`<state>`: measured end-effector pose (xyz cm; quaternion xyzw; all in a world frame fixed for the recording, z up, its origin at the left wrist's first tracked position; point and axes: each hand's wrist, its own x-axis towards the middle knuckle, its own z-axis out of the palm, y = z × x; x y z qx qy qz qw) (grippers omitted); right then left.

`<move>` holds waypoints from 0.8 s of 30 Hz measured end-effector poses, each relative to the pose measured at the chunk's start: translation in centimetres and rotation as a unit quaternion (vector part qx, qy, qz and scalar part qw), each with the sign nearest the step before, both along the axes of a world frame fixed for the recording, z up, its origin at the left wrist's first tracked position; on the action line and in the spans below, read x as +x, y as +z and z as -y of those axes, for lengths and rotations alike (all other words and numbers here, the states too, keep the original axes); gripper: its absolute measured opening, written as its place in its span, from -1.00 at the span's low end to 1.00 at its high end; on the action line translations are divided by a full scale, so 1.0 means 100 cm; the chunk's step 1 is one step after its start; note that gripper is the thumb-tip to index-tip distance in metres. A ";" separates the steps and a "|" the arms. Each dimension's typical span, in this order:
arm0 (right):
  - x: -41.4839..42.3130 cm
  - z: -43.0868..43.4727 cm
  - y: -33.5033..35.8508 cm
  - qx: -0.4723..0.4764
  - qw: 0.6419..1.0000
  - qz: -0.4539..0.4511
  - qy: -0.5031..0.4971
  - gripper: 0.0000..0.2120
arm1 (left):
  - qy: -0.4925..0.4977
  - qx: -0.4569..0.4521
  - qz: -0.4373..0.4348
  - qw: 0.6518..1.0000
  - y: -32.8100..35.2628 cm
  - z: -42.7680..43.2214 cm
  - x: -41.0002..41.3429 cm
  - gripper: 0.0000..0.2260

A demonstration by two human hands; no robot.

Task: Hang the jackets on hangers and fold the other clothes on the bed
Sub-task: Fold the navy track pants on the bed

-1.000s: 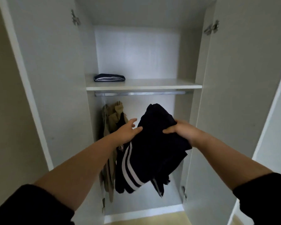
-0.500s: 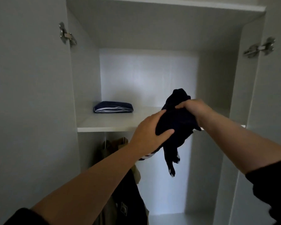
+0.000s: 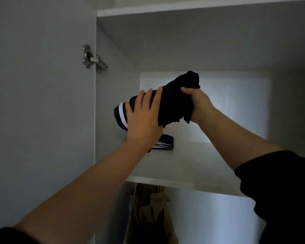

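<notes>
A folded dark navy garment with white stripes (image 3: 173,99) is held up in the air inside an open wardrobe, above the shelf (image 3: 192,166). My left hand (image 3: 143,117) lies flat against its near side with the fingers spread. My right hand (image 3: 199,104) grips its right end from below, fingers curled round the cloth. Under it, a second folded dark striped garment (image 3: 164,144) lies on the shelf at the left, partly hidden by my left wrist.
The left wardrobe door (image 3: 42,103) stands open with a metal hinge (image 3: 93,59). Below the shelf a tan jacket (image 3: 153,208) hangs on the left, with a dark garment beside it. The right half of the shelf is bare.
Both hands have raised the dark garment from below the shelf to above it and carried it left, over the folded garment. The view has tilted upward.
</notes>
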<state>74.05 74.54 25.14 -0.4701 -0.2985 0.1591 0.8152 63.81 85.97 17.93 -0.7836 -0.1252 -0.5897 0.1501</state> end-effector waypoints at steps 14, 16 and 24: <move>0.050 -0.028 -0.146 -0.436 0.849 0.261 -0.145 -0.62 | 0.085 0.055 -0.425 0.899 -0.075 -0.072 -0.006 -0.40; 0.047 -0.030 -0.146 -0.424 0.787 0.401 -0.200 -0.53 | 0.122 0.060 -0.429 0.893 -0.082 -0.080 -0.001 -0.33; 0.040 -0.067 -0.169 -0.549 0.673 0.495 -0.019 -0.41 | 0.041 -0.190 -0.459 0.867 -0.093 -0.124 0.009 -0.35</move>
